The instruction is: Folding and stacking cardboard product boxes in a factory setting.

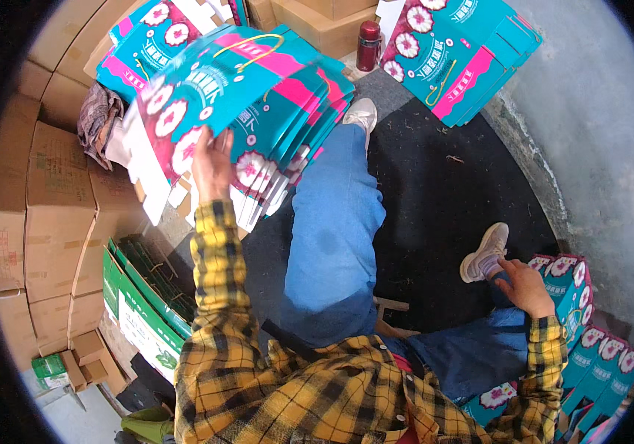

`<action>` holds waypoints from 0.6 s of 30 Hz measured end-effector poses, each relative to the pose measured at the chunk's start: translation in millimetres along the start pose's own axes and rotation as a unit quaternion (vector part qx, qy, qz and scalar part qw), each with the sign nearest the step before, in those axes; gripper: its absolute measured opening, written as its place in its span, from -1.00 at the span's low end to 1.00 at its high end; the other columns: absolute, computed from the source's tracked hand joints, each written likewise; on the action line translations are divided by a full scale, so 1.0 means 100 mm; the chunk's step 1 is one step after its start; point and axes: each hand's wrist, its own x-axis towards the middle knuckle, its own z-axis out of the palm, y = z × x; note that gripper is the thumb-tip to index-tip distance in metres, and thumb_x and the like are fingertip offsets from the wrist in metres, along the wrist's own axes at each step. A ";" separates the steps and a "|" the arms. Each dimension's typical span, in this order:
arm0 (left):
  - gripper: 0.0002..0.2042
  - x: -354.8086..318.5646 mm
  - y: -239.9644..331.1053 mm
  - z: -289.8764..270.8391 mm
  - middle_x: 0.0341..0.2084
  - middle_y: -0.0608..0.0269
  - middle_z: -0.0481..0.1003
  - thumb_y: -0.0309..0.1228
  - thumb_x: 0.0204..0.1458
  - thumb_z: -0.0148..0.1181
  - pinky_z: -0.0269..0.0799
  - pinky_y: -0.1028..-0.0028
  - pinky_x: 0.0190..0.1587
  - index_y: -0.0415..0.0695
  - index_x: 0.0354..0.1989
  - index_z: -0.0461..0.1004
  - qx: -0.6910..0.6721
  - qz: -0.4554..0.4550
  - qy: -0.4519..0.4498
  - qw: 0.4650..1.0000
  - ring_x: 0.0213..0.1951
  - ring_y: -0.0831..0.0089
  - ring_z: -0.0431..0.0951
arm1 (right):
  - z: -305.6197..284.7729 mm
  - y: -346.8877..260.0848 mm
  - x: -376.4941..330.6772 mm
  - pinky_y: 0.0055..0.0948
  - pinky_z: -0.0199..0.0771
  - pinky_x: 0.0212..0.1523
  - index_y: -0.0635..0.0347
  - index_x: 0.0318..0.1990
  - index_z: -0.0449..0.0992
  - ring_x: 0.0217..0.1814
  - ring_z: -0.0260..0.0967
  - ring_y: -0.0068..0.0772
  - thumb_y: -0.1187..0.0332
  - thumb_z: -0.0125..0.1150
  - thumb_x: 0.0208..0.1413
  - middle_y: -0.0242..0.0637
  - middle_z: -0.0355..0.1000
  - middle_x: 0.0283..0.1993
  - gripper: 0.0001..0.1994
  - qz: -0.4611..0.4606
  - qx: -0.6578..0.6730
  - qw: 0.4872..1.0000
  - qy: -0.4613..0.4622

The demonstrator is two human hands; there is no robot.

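My left hand [213, 166] is at the lower edge of a flat teal-and-pink printed carton [221, 92] with flower pictures and a yellow cord handle. Its fingers are closed on that edge, and the carton is tilted above a stack of similar flat cartons [287, 122] at the upper left. White flaps stick out along the stack's near side. On the right, my right hand [528, 288] hangs over my bent leg, its fingers apart with nothing in them. Folded teal cartons [572, 296] stand close beside it.
Another pile of flat teal cartons [461, 55] lies at the upper right, next to a dark red flask [368, 46]. Brown cardboard boxes [58, 192] line the left side, with green cartons [143, 303] leaning nearby. A grey wall [598, 111] rises at the right; dark matting [443, 177] covers the floor.
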 end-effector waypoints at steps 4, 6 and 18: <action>-0.71 -0.74 0.09 0.83 -0.10 0.22 0.46 -0.33 0.14 0.21 0.38 0.27 0.09 -0.28 -0.07 0.44 0.145 0.033 0.001 0.989 -0.04 0.40 0.45 | 0.05 0.06 -0.02 -0.11 0.45 -0.14 0.16 0.08 0.39 -0.09 0.42 0.01 0.24 0.23 0.06 -0.09 0.42 -0.16 -0.57 -0.010 0.006 1.000 0.022; -0.69 -1.12 0.16 1.27 -0.12 0.25 0.47 -0.31 0.13 0.23 0.36 0.43 0.00 -0.30 -0.08 0.47 0.350 0.015 -0.003 0.937 -0.10 0.52 0.43 | 0.07 0.11 -0.07 -0.10 0.45 -0.13 0.16 0.07 0.40 -0.08 0.42 0.02 0.24 0.23 0.06 -0.07 0.43 -0.17 -0.58 -0.003 0.003 1.000 0.020; -0.76 -1.46 -1.06 2.28 -0.15 0.31 0.53 -0.50 0.14 0.16 0.38 0.56 -0.09 -0.24 -0.02 0.46 0.138 -0.053 -0.316 0.937 -0.16 0.62 0.48 | -0.06 0.23 -0.18 -0.08 0.43 -0.06 0.14 0.07 0.40 -0.03 0.41 0.06 0.21 0.18 0.07 -0.03 0.43 -0.07 -0.58 0.074 0.028 0.995 0.064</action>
